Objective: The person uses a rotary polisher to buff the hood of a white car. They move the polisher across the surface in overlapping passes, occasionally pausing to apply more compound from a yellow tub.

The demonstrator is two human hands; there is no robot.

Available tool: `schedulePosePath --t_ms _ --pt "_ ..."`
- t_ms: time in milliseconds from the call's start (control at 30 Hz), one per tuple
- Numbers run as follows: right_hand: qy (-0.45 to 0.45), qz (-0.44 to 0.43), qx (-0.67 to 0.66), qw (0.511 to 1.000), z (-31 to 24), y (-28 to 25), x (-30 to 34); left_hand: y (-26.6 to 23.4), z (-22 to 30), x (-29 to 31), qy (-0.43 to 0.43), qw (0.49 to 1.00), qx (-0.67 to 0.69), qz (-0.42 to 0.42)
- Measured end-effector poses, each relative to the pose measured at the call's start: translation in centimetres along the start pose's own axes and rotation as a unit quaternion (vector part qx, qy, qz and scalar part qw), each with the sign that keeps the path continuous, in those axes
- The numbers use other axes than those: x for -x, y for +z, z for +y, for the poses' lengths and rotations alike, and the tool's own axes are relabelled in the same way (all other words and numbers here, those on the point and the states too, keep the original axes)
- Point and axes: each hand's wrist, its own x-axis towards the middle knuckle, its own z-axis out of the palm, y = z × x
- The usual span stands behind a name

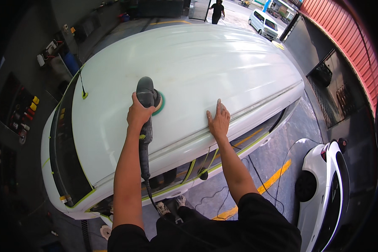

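Observation:
My left hand [139, 112] is closed around the neck of a black corded polisher [145, 90]. Its round pad [159, 103], green at the rim, sits on the white roof of a van [189, 71]. From the polisher's grip end a black cord runs down past the van's side towards my feet. My right hand [219, 120] lies spread on the roof near its side channel, with nothing in it. Yellow-green masking tape [80, 168] lines the windscreen and side windows. More tape wraps the base of the thin antenna [85, 95].
A white car [323, 180] stands at the right, and loose cables [277, 201] cross the floor. Bottles and tools [25, 115] line the dark left wall. Beyond the van's far end are a person in black [217, 11] and a light-coloured van [263, 23].

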Motion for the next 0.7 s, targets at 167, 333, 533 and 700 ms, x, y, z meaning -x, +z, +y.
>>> schedulePosePath --t_ms 167,333,533,700 --pt "-0.004 -0.004 0.016 1.0 -0.6 -0.2 -0.6 -2.4 -3.5 -0.4 -0.018 0.999 0.027 0.009" --pt "0.052 -0.018 0.02 0.998 -4.4 1.6 2.4 -6.7 -9.3 -0.9 -0.081 0.996 0.025 0.034" --pt "0.045 -0.086 0.088 0.991 -9.9 3.1 3.7 -11.1 -14.5 -6.9 -0.094 0.99 0.066 0.088" --pt "0.04 -0.092 0.12 0.988 -9.0 3.6 3.4 -11.5 -16.9 -15.5 -0.074 0.987 0.103 0.095"
